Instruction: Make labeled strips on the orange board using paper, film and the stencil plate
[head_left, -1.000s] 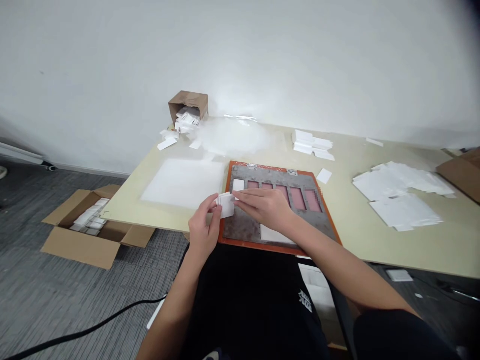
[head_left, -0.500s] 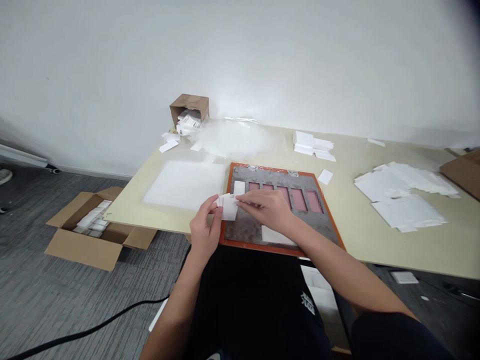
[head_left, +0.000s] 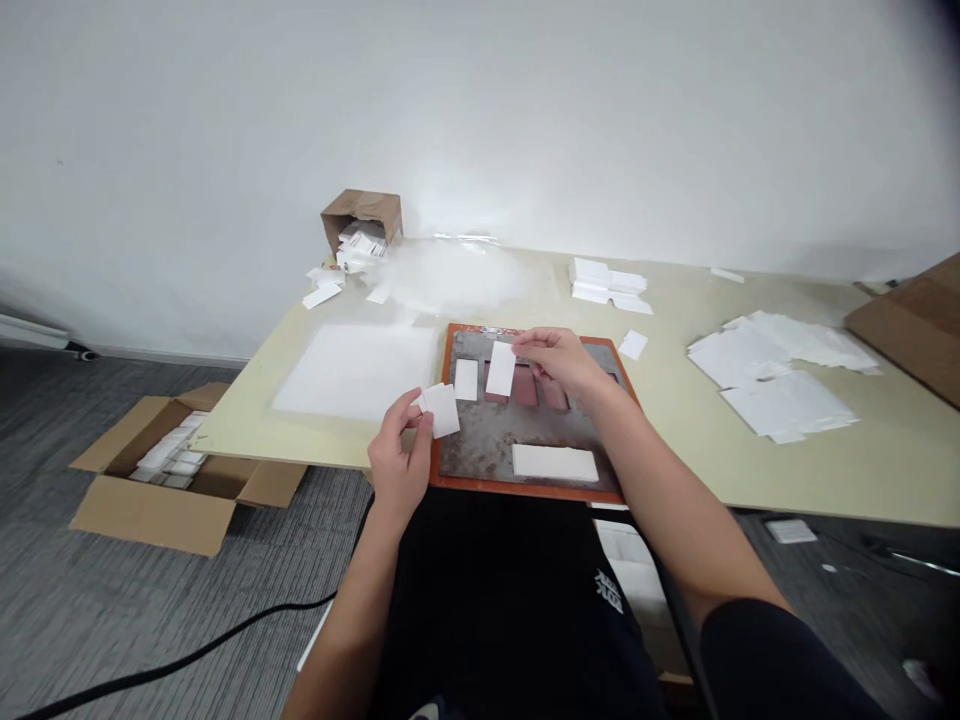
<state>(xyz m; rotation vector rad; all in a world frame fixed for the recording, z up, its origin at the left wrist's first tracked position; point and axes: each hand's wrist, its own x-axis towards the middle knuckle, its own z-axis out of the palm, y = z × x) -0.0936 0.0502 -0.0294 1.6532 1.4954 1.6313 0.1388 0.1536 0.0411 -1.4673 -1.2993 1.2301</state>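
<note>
Head view, white card (head_left: 500, 372) left of right hand (head_left: 559, 360), top corner pinched in grip, left hand (head_left: 399, 458) pinching stacked cards (head_left: 442, 411)

A workshop, it seems: a table (head_left: 750, 475) bears a slotted board (head_left: 480, 440) at twelve o'clock and a box (head_left: 384, 207) of cards (head_left: 361, 246) at eleven.
</note>
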